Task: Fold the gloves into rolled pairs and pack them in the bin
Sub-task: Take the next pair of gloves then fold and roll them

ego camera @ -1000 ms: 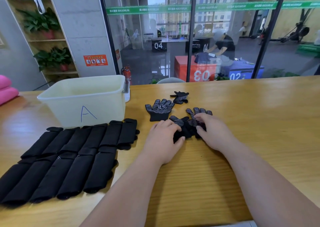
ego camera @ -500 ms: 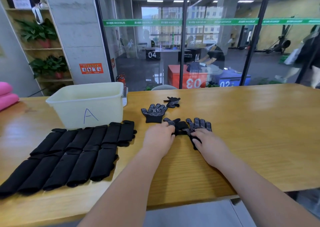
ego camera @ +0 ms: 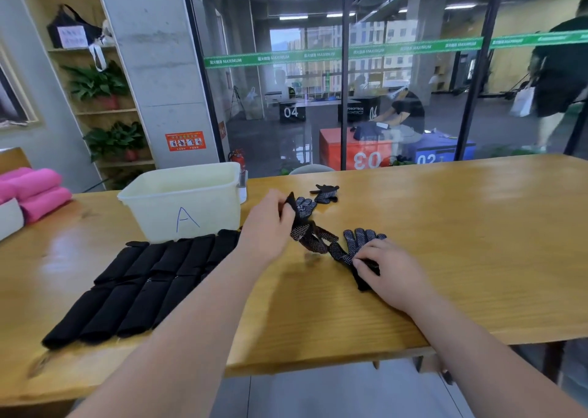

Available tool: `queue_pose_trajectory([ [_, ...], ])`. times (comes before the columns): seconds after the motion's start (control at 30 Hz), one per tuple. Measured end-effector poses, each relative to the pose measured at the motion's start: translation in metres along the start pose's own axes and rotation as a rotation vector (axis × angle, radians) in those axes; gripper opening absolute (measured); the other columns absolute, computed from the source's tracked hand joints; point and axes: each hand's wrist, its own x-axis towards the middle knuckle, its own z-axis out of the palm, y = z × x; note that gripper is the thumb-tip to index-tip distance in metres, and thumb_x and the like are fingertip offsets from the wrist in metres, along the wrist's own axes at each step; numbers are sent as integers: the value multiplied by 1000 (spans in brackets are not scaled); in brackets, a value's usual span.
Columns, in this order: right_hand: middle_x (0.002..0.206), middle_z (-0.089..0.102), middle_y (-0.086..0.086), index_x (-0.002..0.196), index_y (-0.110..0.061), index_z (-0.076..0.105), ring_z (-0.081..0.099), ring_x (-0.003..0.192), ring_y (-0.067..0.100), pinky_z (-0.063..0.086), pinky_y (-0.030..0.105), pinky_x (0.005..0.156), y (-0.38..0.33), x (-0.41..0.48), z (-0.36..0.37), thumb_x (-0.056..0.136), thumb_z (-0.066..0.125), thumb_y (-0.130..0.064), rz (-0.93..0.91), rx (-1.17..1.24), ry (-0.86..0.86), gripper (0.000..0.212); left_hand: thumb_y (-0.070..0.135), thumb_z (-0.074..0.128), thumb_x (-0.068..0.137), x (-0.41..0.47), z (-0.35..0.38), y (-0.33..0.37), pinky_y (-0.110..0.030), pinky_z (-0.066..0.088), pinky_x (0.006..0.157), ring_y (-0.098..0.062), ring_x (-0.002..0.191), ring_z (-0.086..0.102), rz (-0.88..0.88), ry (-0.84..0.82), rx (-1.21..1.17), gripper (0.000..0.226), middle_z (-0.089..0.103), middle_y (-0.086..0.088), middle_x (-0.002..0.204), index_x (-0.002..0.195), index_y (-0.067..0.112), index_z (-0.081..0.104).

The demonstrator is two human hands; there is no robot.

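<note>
My left hand pinches a black dotted glove by its cuff and holds it lifted above the table, fingers hanging down. My right hand pinches the cuff of a second dotted glove, which lies flat on the table with its fingers pointing away. Behind the lifted one lies another glove, and one more glove sits farther back. The cream bin marked "A" stands left of my left hand.
Several rolled black pairs lie in two rows in front of the bin. Pink rolled fabric sits at the far left. The wooden table ends at a near edge below my forearms. A glass wall runs behind the table.
My left hand has lifted one glove up and toward the bin, separating it from the other. My right hand stayed low on the second glove's cuff. The camera tilted up.
</note>
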Motion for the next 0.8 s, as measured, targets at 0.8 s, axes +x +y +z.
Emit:
queue_pose_trajectory([
  [0.8,130,63,-14,125,-29,72,55,121,14,49,32,97,-7,-2,-6,101,66,-34,-65,54,166,25,24,63,107,34,-39,15,-37,63,87,-7,101,74,8,-153,-301,9,80,11,110,112,27,70],
])
